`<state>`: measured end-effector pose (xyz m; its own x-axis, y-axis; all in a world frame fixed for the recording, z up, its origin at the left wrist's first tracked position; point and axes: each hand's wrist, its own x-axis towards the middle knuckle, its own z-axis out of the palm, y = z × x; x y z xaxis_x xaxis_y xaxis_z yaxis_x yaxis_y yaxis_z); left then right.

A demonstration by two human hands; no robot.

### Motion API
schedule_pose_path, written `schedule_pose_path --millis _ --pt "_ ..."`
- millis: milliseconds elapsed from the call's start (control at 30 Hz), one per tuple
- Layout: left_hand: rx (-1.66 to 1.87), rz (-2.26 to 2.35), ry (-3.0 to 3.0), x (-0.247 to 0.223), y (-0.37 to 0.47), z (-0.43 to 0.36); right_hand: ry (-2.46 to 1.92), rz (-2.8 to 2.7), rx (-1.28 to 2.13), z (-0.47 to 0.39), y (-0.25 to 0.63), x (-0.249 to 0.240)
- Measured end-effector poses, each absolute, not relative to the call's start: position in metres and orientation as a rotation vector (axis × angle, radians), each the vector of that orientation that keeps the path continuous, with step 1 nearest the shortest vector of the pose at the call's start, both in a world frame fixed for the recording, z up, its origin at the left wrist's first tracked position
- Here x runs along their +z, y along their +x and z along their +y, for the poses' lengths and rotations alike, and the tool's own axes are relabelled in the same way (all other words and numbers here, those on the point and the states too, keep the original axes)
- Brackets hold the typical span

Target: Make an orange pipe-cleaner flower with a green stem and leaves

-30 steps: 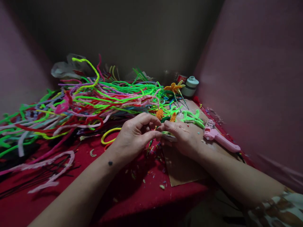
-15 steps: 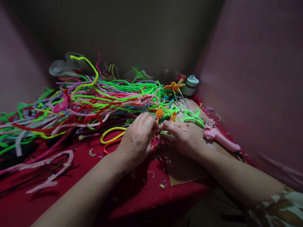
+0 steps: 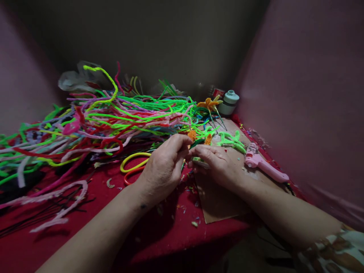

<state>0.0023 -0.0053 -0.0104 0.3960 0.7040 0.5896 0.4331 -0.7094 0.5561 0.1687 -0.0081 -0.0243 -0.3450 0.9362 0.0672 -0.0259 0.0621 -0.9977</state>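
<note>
My left hand (image 3: 163,163) is closed in a pinch around the lower end of an orange fuzzy pipe-cleaner flower (image 3: 192,135), whose head shows above the fingertips. My right hand (image 3: 214,161) meets it from the other side, thumb and forefinger pressed together. Under its fingers is the rim of a flat, pale green roll of tape (image 3: 201,163), mostly covered. The fingertips of both hands nearly touch, and what lies between them is hidden. Behind the right hand is another orange fuzzy piece (image 3: 208,139).
A heap of colourful pipe cleaners (image 3: 136,113) spreads across the left and back. Yellow and red scissor handles (image 3: 133,163) lie by my left wrist. On the right are cardboard (image 3: 222,204), green pipe-cleaner leaves (image 3: 231,141), a pink glue gun (image 3: 264,165) and a pale bottle (image 3: 229,102).
My left hand has rolled slightly, its fingers rising and opening a gap below the thumb. The orange flower head sits slightly lower behind the fingers. The right fingertips have shifted slightly left.
</note>
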Motion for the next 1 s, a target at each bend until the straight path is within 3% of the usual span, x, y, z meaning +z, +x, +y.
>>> schedule_pose_path --millis 367,600,1000 --pt "0.984 1.000 2.817 -0.011 0.002 -0.006 -0.942 -1.624 1.220 -0.008 0.168 -0.011" --pt "1.095 1.069 3.033 -0.019 0.003 -0.003 -0.904 -1.598 1.301 -0.008 0.167 -0.013" --pt "1.217 1.028 2.690 -0.012 0.000 -0.005 -0.837 -1.468 1.444 -0.007 0.166 -0.019"
